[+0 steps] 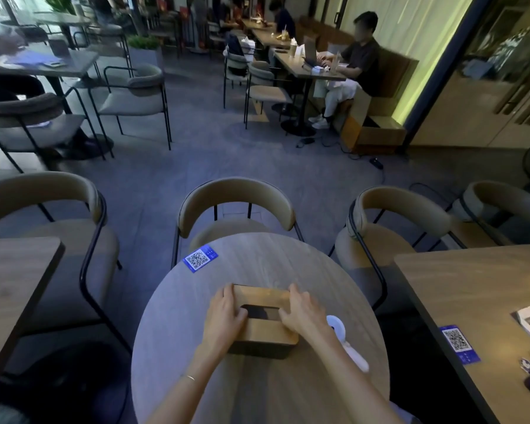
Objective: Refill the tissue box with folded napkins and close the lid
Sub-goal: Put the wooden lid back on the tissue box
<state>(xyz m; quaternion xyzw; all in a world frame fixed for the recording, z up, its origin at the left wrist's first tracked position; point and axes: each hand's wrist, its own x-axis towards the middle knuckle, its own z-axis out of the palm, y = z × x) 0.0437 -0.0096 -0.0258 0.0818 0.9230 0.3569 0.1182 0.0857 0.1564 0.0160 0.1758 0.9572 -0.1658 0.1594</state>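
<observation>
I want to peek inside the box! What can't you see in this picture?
- Head view: inside of the tissue box is hidden; the slot is dark and the lid covers it.
- White object: partly behind the right hand.
- Box's left side: behind the left hand.

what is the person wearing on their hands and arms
Both forearms are bare, with no sleeves in view and no gloves. The left hand has a thin bracelet at its wrist. The right hand shows no ring, watch or band.
</observation>
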